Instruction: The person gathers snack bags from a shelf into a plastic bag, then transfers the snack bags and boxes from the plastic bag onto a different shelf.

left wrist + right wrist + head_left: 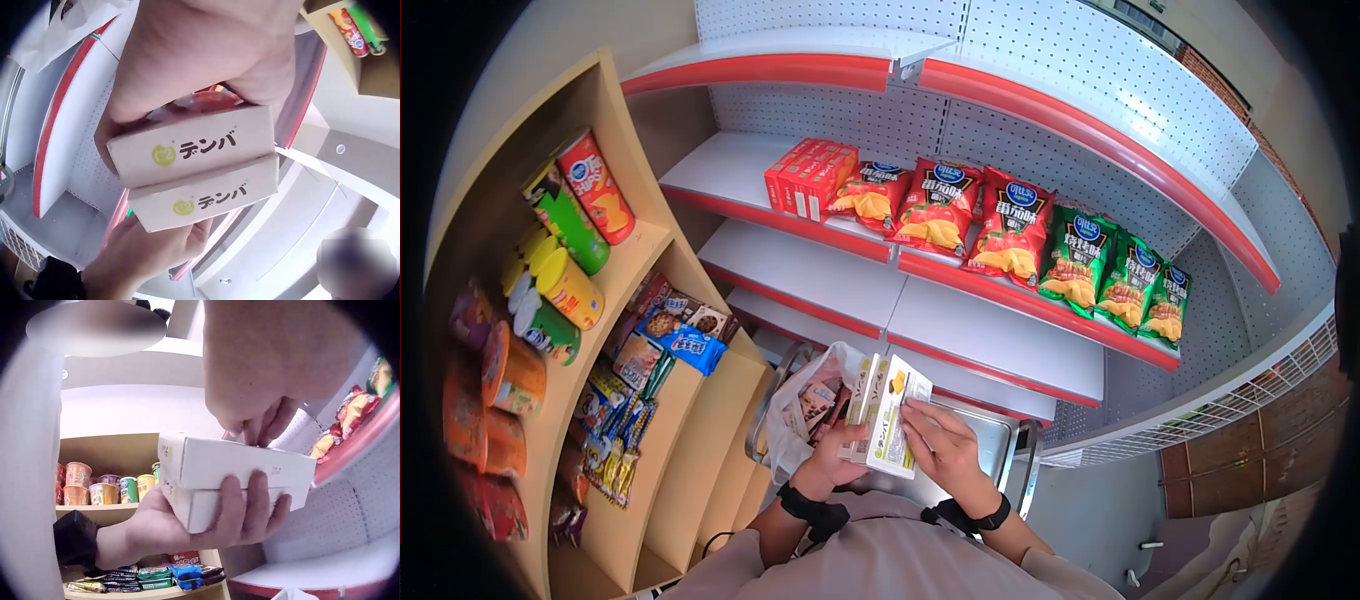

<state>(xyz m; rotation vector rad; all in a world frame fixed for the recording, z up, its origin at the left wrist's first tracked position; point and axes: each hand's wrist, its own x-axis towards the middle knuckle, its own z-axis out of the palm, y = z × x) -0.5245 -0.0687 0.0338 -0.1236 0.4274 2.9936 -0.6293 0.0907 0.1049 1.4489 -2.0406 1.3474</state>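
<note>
Two white boxes with green marks and dark lettering are held together, face to face, in front of the body. My left hand (835, 465) (206, 56) grips both, its fingers wrapped across the lower box (201, 505) in the right wrist view. My right hand (945, 450) (281, 362) rests its fingertips on the broad printed face of the box (905, 415) nearer to it. In the left wrist view the boxes' narrow ends show, one box (194, 147) above the other box (212, 195). The right fingertips are partly hidden there.
Behind the hands, a white bag (792, 405) with packets sits on a metal cart (1005, 440). Ahead, a red-edged shelf (840, 235) bears red boxes (810, 180) and chip bags (1010, 225). A wooden shelf (670, 420) at left holds cups, cans and snack packs.
</note>
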